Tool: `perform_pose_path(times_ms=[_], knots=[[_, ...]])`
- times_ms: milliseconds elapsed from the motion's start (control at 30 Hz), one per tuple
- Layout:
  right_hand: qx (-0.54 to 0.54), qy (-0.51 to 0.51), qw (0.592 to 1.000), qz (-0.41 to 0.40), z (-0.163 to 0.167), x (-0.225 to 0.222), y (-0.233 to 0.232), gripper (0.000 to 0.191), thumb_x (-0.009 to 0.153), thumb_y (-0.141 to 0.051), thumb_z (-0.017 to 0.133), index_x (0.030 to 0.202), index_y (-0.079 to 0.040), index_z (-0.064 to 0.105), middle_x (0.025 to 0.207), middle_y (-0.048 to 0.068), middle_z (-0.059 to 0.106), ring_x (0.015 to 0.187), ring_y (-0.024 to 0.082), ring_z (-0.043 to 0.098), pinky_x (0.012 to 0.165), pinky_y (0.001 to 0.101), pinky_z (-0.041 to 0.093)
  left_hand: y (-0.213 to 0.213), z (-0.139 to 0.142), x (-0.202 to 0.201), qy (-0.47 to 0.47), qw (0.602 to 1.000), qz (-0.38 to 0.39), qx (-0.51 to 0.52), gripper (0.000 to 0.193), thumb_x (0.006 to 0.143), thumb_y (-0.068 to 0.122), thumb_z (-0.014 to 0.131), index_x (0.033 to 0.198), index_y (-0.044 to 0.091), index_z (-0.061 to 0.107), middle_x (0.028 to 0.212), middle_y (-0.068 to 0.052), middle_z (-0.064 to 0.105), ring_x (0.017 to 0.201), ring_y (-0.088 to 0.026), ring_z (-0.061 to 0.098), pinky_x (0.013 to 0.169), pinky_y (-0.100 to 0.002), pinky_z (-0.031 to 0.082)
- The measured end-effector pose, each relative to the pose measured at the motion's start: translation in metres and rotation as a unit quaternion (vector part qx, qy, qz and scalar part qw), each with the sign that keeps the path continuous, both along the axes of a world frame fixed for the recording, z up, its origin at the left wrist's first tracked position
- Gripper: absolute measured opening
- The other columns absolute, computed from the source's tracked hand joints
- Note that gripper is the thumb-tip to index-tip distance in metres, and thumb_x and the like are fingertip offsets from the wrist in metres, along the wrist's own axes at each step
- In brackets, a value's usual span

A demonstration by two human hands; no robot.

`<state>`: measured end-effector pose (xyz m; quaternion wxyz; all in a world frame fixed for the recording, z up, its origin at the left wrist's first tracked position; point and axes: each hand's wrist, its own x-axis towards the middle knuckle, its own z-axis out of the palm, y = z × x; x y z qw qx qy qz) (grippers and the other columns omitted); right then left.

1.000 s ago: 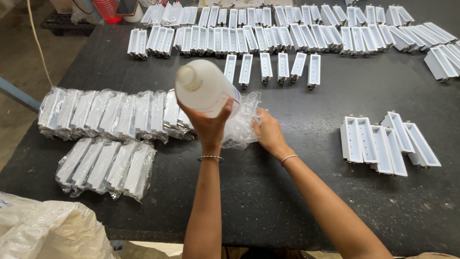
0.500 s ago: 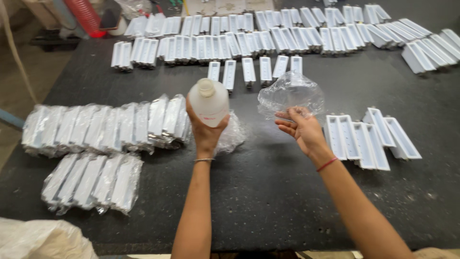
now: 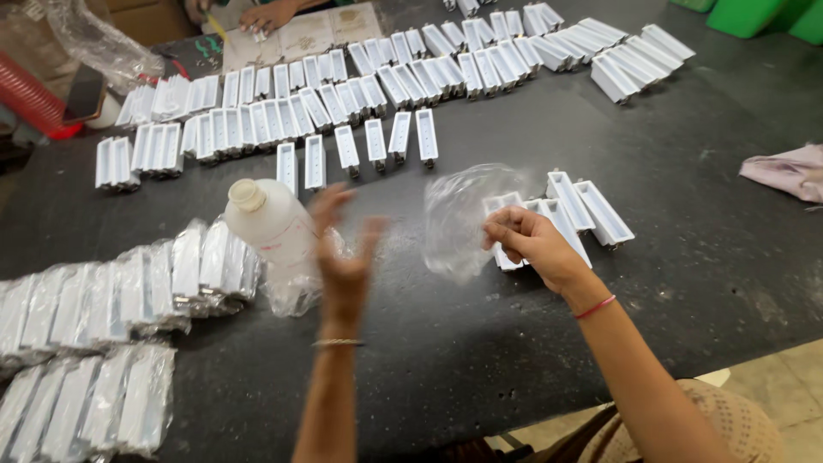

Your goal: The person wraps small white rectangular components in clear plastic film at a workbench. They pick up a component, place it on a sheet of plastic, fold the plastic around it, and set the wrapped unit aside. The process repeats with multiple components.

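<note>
My right hand (image 3: 529,245) pinches a clear plastic bag (image 3: 461,216), held up just left of a small group of white channel-shaped parts (image 3: 576,211). My left hand (image 3: 345,250) is blurred, fingers spread, holding nothing, close beside a translucent white plastic bottle (image 3: 271,225) that stands on the black table (image 3: 463,360). A crumpled pile of clear bags (image 3: 291,287) lies at the bottle's base.
Rows of bagged white parts (image 3: 94,291) lie at the left. Many unbagged white parts (image 3: 360,94) line the far side. Another person's hand (image 3: 267,15) works on a board at the top. A pink cloth (image 3: 789,171) lies at the right.
My left hand has let go of the bottle, which now stands on the table. My right hand still holds the clear bag, now lower and near the white parts.
</note>
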<state>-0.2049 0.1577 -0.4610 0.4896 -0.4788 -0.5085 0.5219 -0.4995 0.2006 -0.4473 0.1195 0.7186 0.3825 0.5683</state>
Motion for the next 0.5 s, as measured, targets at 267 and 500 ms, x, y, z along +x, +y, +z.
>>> perform_pose_path(times_ms=[267,500], knots=[[0.085,-0.175,0.979,-0.061,-0.012,-0.006,-0.013,0.048,0.086,-0.027,0.077,0.124,-0.005,0.059,0.1,0.0,0.066,0.089,0.008,0.06,0.078,0.0223,0.049,0.001,-0.047,0.099,-0.394,0.833,-0.221,-0.32,0.025,0.088,0.024,0.08,0.098,0.008,0.064,0.089,-0.005,0.073,0.079,-0.014,0.071,0.071,-0.029,0.063],[0.018,-0.097,0.988,-0.119,-0.017,-0.007,-0.013,0.041,0.089,-0.02,0.073,0.122,-0.001,0.059,0.098,0.009,0.073,0.086,0.015,0.072,0.076,0.0277,0.06,0.015,-0.054,0.081,-0.482,0.779,-0.154,-0.37,0.027,0.08,0.023,0.082,0.093,0.013,0.061,0.082,0.001,0.068,0.069,-0.009,0.065,0.061,-0.026,0.059]])
